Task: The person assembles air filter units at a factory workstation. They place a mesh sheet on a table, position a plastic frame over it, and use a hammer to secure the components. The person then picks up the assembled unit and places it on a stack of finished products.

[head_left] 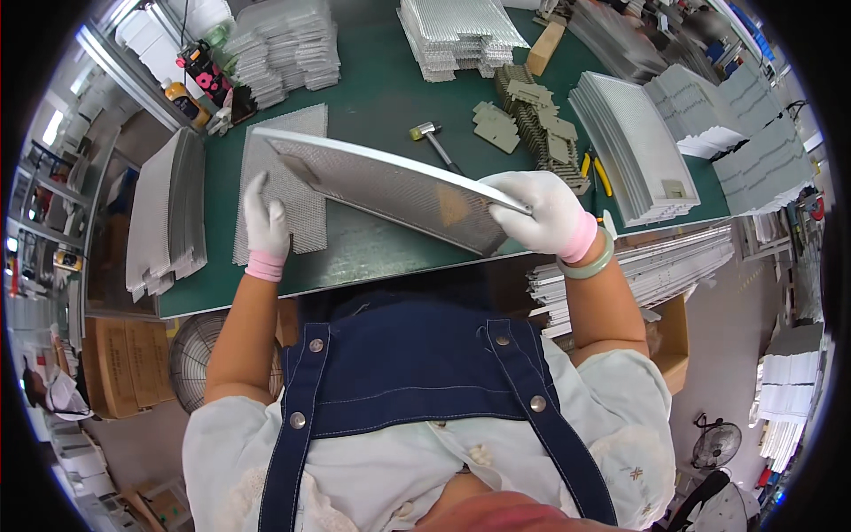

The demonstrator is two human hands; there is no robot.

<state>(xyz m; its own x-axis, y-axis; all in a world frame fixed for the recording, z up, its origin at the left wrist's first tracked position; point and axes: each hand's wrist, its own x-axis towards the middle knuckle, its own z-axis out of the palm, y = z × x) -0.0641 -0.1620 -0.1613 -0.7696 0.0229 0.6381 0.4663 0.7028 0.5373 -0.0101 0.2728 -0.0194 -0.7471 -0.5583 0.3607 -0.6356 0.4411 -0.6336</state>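
Note:
My gloved right hand (542, 211) grips one end of a framed metal mesh filter panel (390, 191), which is tilted up on its edge over the green table. The panel's far end reaches left, above a loose grey mesh sheet (306, 217) lying on the table. Beside that end is my gloved left hand (266, 222), its fingers apart and holding nothing. Behind the panel lies a small mallet (429, 133) with a yellow and silver head, its handle partly hidden by the panel.
Stacked mesh sheets (288, 49) and folded mesh (456, 35) stand at the back. Framed panels (631, 146) are piled right, mesh sheets (167, 208) left. Greenish-grey plates (542, 115) lie in a row near yellow-handled pliers (602, 173) and a wooden block (545, 47).

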